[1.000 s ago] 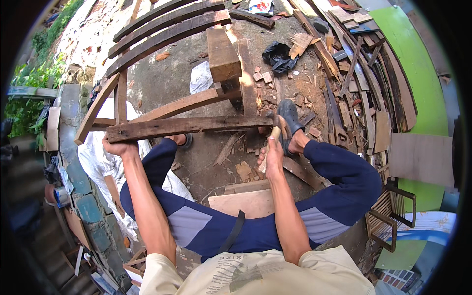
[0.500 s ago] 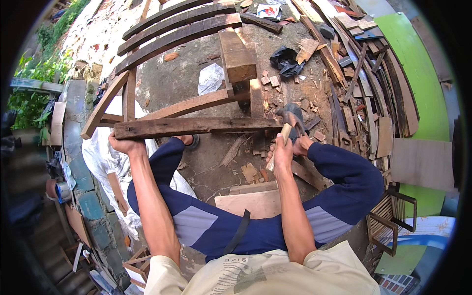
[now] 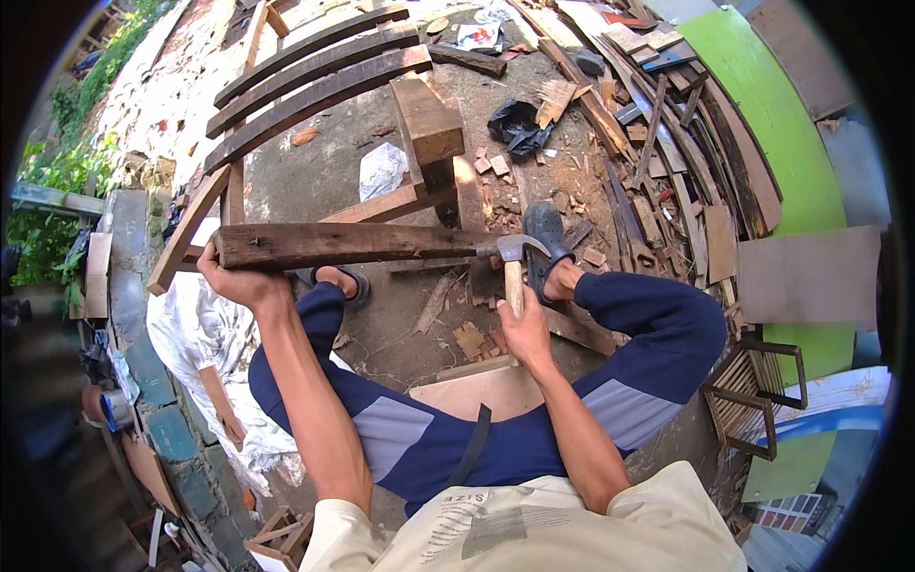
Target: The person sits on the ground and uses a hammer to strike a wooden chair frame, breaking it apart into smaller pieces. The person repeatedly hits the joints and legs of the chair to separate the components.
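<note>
My left hand (image 3: 243, 283) grips the left end of a dark weathered wooden beam (image 3: 343, 244) that lies crosswise in front of my knees. My right hand (image 3: 522, 329) is closed around the wooden handle of a claw hammer (image 3: 512, 254). The hammer's metal head sits against the beam's right end. The beam rests on a slatted wooden frame (image 3: 315, 76) with curved slats. A thick wooden block (image 3: 426, 119) stands on the frame behind the beam. My feet in dark sandals (image 3: 546, 234) are planted on the dirt below.
Scrap planks and offcuts (image 3: 648, 143) are piled at the right, beside a green panel (image 3: 762, 105). A black bag (image 3: 515, 124) and white paper (image 3: 381, 170) lie on the dirt. A white cloth (image 3: 205, 334) and a stone wall (image 3: 124, 276) are at my left. A small wooden rack (image 3: 753, 400) stands lower right.
My right hand with the hammer has shifted so the hammer head now sits at the beam's right end. My left hand keeps its hold on the beam's left end.
</note>
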Tool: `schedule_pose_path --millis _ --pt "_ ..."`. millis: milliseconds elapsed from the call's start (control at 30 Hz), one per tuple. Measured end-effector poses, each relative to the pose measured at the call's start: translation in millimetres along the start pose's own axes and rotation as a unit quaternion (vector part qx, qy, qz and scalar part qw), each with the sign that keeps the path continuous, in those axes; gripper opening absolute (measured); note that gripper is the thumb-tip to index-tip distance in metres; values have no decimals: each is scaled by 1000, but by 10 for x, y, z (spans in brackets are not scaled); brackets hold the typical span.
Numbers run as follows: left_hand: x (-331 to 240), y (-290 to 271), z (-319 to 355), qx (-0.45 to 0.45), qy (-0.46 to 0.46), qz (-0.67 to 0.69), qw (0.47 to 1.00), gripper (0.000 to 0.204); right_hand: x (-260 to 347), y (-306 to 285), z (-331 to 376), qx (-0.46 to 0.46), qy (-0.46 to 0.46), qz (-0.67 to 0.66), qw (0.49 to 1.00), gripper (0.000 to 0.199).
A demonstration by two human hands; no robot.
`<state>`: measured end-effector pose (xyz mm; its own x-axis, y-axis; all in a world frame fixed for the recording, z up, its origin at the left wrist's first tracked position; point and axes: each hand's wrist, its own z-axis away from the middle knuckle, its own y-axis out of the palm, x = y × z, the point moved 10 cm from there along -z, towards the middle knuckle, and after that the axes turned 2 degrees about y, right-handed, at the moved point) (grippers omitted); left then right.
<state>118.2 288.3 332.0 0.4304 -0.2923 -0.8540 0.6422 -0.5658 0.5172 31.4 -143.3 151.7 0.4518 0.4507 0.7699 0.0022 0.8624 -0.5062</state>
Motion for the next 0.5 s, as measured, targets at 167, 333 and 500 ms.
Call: schedule_pose_path --millis 167,333,500 --pt "-259 780 489 33 109 -90 989 34 726 -832 139 -122 -177 -34 976 62" --pt "-509 1518 1070 108 203 -154 961 29 1519 -1530 458 -201 -329 -72 920 63" --pt "-477 1720 1362 136 159 -82 974 22 1002 -1223 409 -150 -283 -115 940 67"
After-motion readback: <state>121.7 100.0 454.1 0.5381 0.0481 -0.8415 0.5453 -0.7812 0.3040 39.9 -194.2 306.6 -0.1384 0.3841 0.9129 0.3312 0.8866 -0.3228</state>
